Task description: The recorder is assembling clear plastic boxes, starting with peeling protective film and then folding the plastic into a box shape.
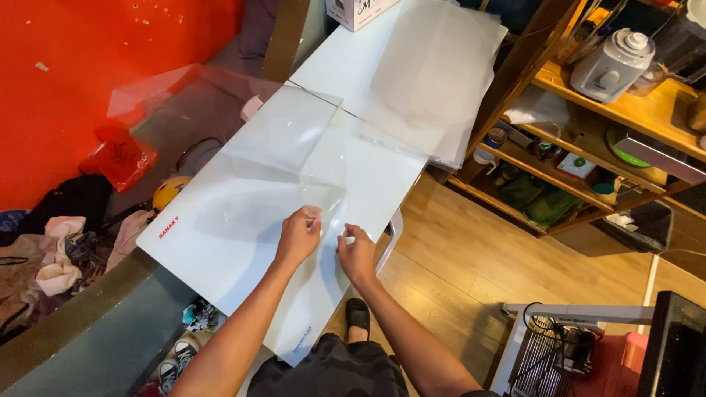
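Looking down from the head camera, the view shows a person standing at a white tabletop (220, 242) that appears to be the glossy lid of a chest appliance. The left hand (298, 239) and right hand (357, 254) meet at the near edge of a clear plastic sheet (309, 158) lying flat on the white surface. Each grip is closed to a fingertip pinch on that edge, thumbs on top, the two hands just beside each other. The sheet looks thin, light and floppy, slick against the glossy top, and likely to crease or cling if pulled unevenly; its edge or corners seem the only sound places to take hold. A stack of similar sheets (434, 81) lies farther along the tabletop, below a cardboard box (360, 11). Wooden shelves (625, 110) with a blender (610, 62) stand to the right.
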